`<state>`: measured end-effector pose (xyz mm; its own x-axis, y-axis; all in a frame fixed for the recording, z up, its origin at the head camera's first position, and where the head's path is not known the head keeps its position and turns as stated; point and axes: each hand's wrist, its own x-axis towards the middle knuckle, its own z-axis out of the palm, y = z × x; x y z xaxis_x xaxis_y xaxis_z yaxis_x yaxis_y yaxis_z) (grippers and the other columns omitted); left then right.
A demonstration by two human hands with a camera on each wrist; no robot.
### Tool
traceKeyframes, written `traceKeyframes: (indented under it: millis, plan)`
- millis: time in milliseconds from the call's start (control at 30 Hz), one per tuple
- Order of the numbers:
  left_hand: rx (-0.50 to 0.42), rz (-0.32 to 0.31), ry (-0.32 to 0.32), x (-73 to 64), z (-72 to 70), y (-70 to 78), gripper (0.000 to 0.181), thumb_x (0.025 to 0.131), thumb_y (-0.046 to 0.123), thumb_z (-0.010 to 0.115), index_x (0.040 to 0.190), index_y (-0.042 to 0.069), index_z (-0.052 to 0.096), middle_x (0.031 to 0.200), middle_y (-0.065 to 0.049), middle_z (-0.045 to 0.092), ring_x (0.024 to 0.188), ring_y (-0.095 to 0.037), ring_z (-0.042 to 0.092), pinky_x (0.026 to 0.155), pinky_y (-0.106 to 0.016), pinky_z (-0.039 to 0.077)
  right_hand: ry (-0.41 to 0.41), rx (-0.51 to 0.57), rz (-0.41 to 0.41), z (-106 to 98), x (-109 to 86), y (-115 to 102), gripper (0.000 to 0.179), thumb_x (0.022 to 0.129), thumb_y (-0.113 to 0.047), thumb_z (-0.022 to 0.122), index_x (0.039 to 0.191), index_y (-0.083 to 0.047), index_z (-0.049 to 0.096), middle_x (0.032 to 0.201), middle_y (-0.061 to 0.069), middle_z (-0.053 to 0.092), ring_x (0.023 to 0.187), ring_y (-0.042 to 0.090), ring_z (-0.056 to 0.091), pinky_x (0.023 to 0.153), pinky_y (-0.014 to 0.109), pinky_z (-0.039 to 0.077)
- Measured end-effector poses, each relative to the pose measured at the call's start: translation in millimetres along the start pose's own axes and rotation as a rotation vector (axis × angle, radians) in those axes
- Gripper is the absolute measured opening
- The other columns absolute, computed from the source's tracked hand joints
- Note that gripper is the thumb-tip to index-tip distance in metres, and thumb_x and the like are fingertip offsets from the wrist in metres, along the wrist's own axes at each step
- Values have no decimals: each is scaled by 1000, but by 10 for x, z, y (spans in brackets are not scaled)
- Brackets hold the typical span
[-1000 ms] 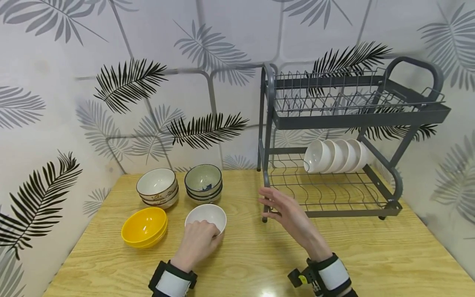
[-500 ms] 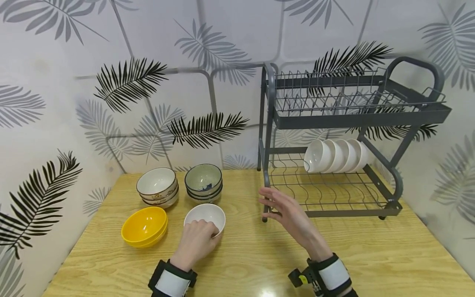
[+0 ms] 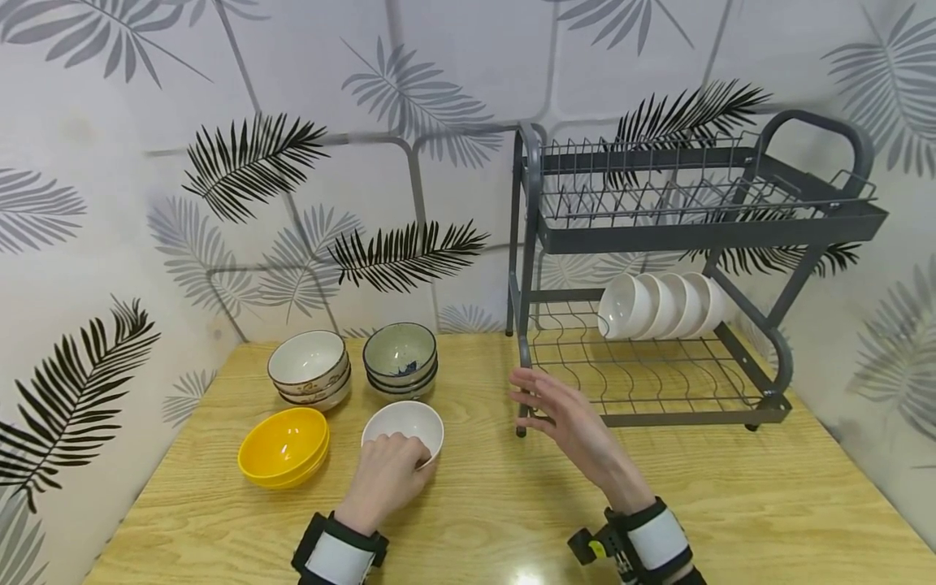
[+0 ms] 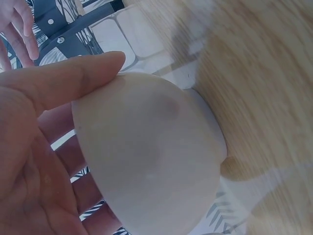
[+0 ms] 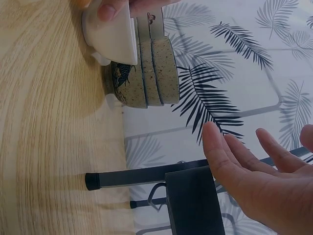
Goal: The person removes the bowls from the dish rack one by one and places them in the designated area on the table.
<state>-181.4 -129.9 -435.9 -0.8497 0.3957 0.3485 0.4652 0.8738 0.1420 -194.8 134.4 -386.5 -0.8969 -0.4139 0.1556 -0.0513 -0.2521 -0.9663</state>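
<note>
My left hand (image 3: 391, 479) pinches the near rim of a white bowl (image 3: 413, 418), thumb outside and fingers over the edge. In the left wrist view the thumb lies along the outer wall of the white bowl (image 4: 151, 152), whose base is close to the wooden table. My right hand (image 3: 574, 426) holds nothing; its fingers are extended and slightly bent, near the front left leg of the dark grey dish rack (image 3: 665, 421). The right wrist view shows my right hand (image 5: 264, 181) with fingers spread beside the rack, the white bowl (image 5: 110, 34) farther off.
Several white bowls (image 3: 621, 309) stand on edge in the rack's lower tier. Left of the held bowl sit stacked yellow bowls (image 3: 285, 447). Behind stand white bowls with brown rims (image 3: 310, 366) and grey-green bowls (image 3: 400, 357). A patterned wall (image 3: 439, 187) backs the table (image 3: 497, 520).
Between the first frame and now the white bowl and my left hand have shifted very slightly to the left. The right hand holds its place.
</note>
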Motion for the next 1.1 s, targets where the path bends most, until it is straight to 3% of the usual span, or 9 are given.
traceKeyframes:
  millis: [233, 367, 500, 600, 800, 933, 1100]
  plan:
    - [2, -24, -13, 0, -30, 22, 22, 77, 26, 74, 59, 18, 66, 53, 5, 52, 48, -15, 46, 43, -31, 37, 48, -11, -35, -19, -5, -15, 49, 106, -22, 36, 143, 10, 32, 139, 16, 46, 130, 45, 34, 107, 52, 36]
    - [-13, -20, 1, -1, -81, 49, 27, 77, 37, 75, 66, 13, 68, 57, 0, 59, 54, -18, 53, 48, -36, 45, 57, -5, -50, -64, -15, -34, 51, 106, -24, 37, 142, 12, 32, 139, 21, 46, 128, 43, 38, 103, 44, 44]
    - [-51, 8, 71, 25, -138, 94, 36, 83, 42, 69, 89, 7, 75, 80, -7, 72, 75, -25, 64, 66, -44, 55, 68, 11, -85, -132, -32, -55, 47, 105, -22, 38, 139, 11, 37, 135, 20, 50, 125, 40, 43, 99, 39, 48]
    - [-103, 33, 97, 53, -168, 129, 35, 88, 40, 65, 97, 8, 75, 92, -6, 73, 88, -24, 65, 77, -45, 56, 66, 17, -117, -182, -47, -70, 41, 106, -19, 37, 137, 6, 44, 134, 19, 52, 124, 39, 45, 100, 39, 47]
    - [-176, 47, 72, 72, -210, 165, 38, 92, 41, 59, 109, 10, 73, 104, -4, 72, 101, -21, 62, 89, -42, 53, 94, 14, -152, -238, -54, -132, 33, 106, -16, 37, 132, -3, 51, 127, 9, 58, 119, 30, 51, 96, 31, 50]
    - [-223, 36, 63, 68, -233, 173, 37, 92, 40, 59, 112, 11, 72, 108, -4, 71, 105, -22, 61, 91, -44, 52, 148, -71, -158, -282, -37, -171, 40, 105, -18, 40, 135, 7, 44, 126, 5, 57, 119, 28, 51, 95, 30, 50]
    - [-303, 35, 37, 72, -249, 180, 37, 93, 37, 59, 116, 9, 70, 111, -6, 69, 107, -22, 59, 93, -45, 50, 255, -288, -175, -371, 1, -201, 46, 104, -20, 43, 137, 11, 39, 132, 18, 50, 114, 20, 54, 96, 31, 50]
